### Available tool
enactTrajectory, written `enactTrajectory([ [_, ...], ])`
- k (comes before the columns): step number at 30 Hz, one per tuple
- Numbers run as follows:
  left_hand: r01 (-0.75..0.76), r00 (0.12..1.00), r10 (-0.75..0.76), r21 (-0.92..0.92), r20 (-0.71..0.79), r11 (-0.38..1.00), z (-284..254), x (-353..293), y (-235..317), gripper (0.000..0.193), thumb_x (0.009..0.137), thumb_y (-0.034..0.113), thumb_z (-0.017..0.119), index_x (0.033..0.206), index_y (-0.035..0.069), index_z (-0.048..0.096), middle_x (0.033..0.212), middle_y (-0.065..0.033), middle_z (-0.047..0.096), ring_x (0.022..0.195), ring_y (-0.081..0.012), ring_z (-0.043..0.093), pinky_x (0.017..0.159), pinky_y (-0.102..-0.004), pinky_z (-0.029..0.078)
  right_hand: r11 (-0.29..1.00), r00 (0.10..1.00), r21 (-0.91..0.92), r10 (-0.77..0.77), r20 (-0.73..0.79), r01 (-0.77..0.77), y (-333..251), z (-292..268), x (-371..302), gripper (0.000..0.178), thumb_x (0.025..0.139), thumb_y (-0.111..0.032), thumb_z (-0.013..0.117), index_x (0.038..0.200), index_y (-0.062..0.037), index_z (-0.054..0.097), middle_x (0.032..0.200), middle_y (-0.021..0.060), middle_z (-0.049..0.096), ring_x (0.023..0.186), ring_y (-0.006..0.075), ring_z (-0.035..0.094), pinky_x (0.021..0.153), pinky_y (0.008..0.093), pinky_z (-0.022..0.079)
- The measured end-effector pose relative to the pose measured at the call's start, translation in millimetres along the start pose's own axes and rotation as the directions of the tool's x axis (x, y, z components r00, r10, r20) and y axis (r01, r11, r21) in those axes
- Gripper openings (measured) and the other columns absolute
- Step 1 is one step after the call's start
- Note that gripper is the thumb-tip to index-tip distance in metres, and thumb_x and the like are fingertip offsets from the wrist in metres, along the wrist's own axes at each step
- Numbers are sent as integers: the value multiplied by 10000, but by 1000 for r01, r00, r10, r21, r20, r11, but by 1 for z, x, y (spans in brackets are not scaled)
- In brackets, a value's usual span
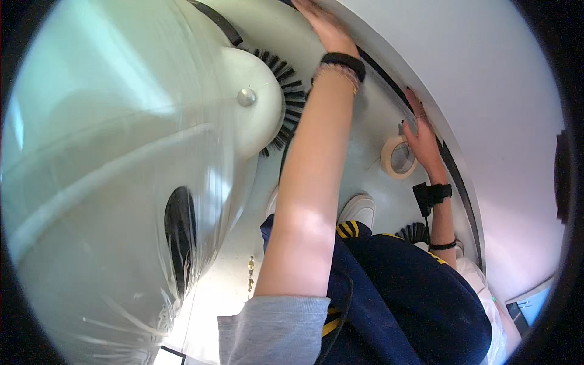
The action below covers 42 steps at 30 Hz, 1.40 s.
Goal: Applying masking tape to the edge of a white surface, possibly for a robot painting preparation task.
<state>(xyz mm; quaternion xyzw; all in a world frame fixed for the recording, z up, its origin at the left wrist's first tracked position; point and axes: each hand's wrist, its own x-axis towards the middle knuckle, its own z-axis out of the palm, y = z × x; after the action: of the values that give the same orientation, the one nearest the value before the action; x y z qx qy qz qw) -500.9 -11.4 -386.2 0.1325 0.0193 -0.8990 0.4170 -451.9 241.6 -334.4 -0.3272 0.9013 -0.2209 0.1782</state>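
My left hand (328,27) reaches to the top of the view, against the edge of a curved white panel (480,103); its fingertips are partly cut off, and the fingers look stretched out. A black strip (389,79) runs along the panel's edge. Farther along this strip, my right hand (422,137) lies with its fingers extended against it and the thumb apart. A roll of masking tape (388,163) rests on the pale surface right beside the right thumb; I cannot tell whether they touch. Neither hand visibly holds anything.
On the left stands a large, glossy, film-like pale body (109,182), with a black oval opening (180,237). A round black-bristled brush (292,91) juts from it. Another black brush (413,232) sits near my navy-trousered knee (420,292). A white shoe (359,210) stands on the pale surface.
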Motion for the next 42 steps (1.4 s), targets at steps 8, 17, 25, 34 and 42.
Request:
enactTrajectory([
  [8,84,996,-84,11,18,996,-25,-47,-40,589,944,334,368,1430,40,212,1473,-167,233,1355,-383,192,1090,-552,111,997,996,18,78,-35,-78,7,-2,-2,621,831,-64,516,1409,-99,291,1439,141,326,1338,290,290,1101,368,228],
  [17,-479,850,-526,-393,15,-785,7,-117,-56,557,957,320,311,1444,77,193,1500,-116,176,1375,-344,154,1100,-588,66,983,971,-10,181,-154,-185,30,-7,-11,531,858,-51,484,1371,-60,350,1398,116,399,1319,260,335,1095,363,228],
  [25,106,809,-366,-726,460,-679,-59,-114,-90,599,930,346,360,1453,119,178,1493,-114,208,1365,-359,193,1077,-633,52,949,933,-39,300,-201,-314,38,-1,-14,458,876,-94,501,1325,-52,420,1370,111,432,1288,256,374,1083,378,248],
  [34,-750,621,-782,-250,52,-613,-23,-144,-67,537,879,296,433,1377,102,382,1441,-163,310,1345,-393,224,1083,-630,53,989,940,59,144,-308,-132,29,3,-8,481,883,-263,554,1251,34,467,1242,220,505,1178,335,452,1017,377,319],
  [42,-781,495,-783,-203,377,-591,-61,-135,-55,486,851,216,458,1253,-57,485,1375,-215,394,1304,-402,312,1115,-529,115,978,943,122,196,-269,-169,15,-5,-11,407,845,-24,506,1252,-16,477,1258,108,522,1193,232,467,1023,350,331],
])
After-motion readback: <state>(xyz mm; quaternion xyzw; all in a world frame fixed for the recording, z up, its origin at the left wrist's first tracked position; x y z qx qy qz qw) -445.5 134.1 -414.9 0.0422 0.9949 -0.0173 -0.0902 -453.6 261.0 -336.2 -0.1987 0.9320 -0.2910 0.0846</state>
